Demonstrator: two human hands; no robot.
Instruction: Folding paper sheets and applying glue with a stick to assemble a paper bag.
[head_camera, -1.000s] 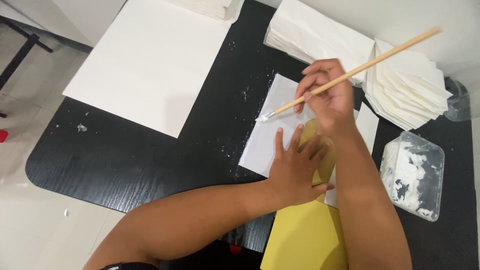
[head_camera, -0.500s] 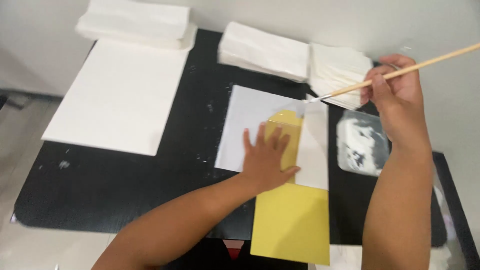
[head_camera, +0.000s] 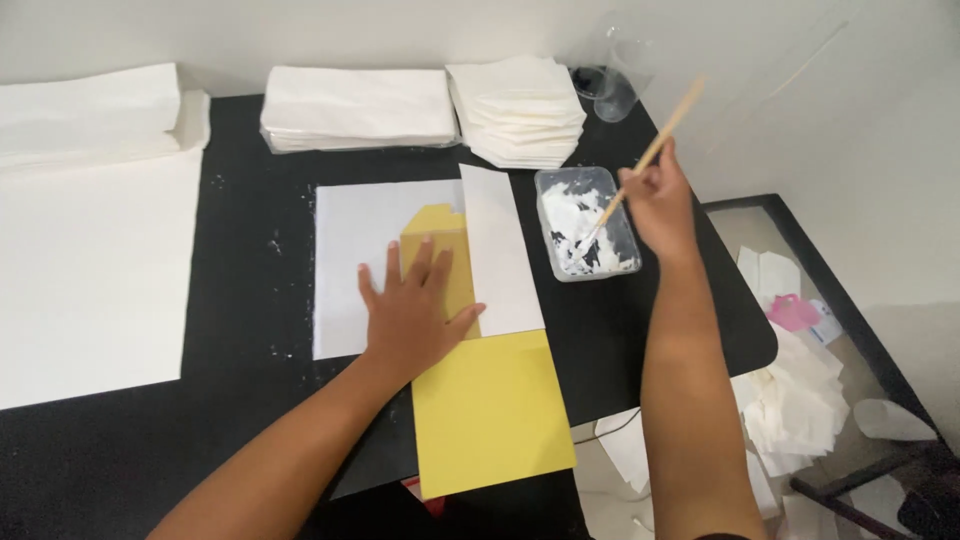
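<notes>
My left hand (head_camera: 412, 315) lies flat, fingers spread, on a yellow paper sheet (head_camera: 490, 410) and the white sheet (head_camera: 350, 250) under it, on a black table (head_camera: 250, 190). A narrower white strip (head_camera: 500, 255) lies along the yellow paper's right side. My right hand (head_camera: 660, 205) grips a wooden-handled brush (head_camera: 640, 165). The brush tip dips into a clear plastic tub of white paste (head_camera: 585, 222) to the right of the sheets.
Stacks of folded white paper (head_camera: 360, 108) (head_camera: 520, 115) line the table's back edge. A large white sheet (head_camera: 85, 270) covers the left side. A clear cup (head_camera: 615, 85) stands at the back right. White scraps and a pink piece (head_camera: 795, 312) litter the floor at right.
My right hand has swung the brush off the white sheet's top edge and down into the paste tub. My left hand stays pressed on the papers. The camera has shifted.
</notes>
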